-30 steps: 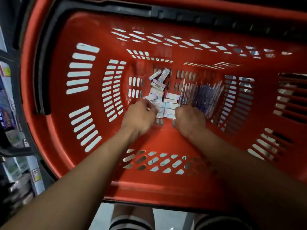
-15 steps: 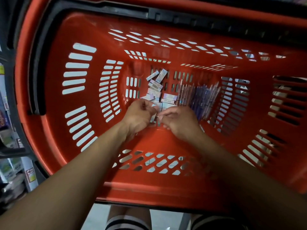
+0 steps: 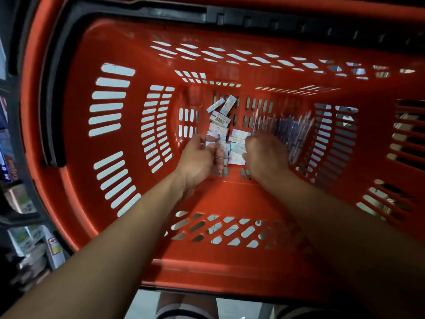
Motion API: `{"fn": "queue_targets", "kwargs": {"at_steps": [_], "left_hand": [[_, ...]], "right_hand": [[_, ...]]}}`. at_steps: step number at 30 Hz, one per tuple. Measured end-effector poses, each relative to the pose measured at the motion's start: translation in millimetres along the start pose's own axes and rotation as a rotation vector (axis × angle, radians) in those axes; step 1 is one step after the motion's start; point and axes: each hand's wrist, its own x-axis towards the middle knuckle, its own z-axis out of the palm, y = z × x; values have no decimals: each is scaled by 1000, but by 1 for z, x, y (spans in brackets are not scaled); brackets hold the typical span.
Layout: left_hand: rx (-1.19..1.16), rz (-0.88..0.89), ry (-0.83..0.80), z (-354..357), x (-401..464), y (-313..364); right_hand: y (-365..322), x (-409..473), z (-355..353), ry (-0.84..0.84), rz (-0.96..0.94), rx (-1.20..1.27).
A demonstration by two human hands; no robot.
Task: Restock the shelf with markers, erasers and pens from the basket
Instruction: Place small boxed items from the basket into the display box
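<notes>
Both bare hands reach deep into the red slotted plastic shopping basket (image 3: 76, 125), down to its floor. The left hand (image 3: 199, 158) has its fingers curled around several small pale rectangular eraser boxes (image 3: 218, 130); one box shows between thumb and forefinger and more sit under the curled fingertips. The right hand (image 3: 264, 155) is seen from the back, fingers bent inward over the same pile, and its fingertips touch the near boxes; whether they actually pinch one cannot be told, since the knuckles hide the grip. Between the two sets of fingers lie a few boxes stacked flat. Beyond the left fingertips more boxes are scattered toward the far wall, one showing a barcode label (image 3: 220, 121). Just beyond and outward of the right fingers lies a row of slim purple and clear pens (image 3: 287, 127), side by side, pointing away. The black basket handle (image 3: 55, 88) lies folded along the rim, well outside the left hand. Past that rim, blurred shelf goods (image 3: 13, 171) show.
</notes>
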Motion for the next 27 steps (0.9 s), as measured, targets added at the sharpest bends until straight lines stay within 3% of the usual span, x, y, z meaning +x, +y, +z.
{"fn": "queue_targets", "kwargs": {"at_steps": [5,11,16,19,25,27], "left_hand": [[-54,-45,21,-3,-2,4],[-66,-79,34,-5,-5,8],[40,-78,-70,-2,-8,10],[51,-58,-65,-2,-9,7],[39,-34,-32,-1,-13,12],[8,8,-36,1,-14,12]], "right_hand": [[8,-8,10,-7,35,144],[0,-27,-12,-204,213,911],[-20,-46,-28,-317,239,1269],[-18,-43,-29,-291,228,1201],[2,-14,-15,46,117,643],[5,-4,-8,74,60,487]]}}
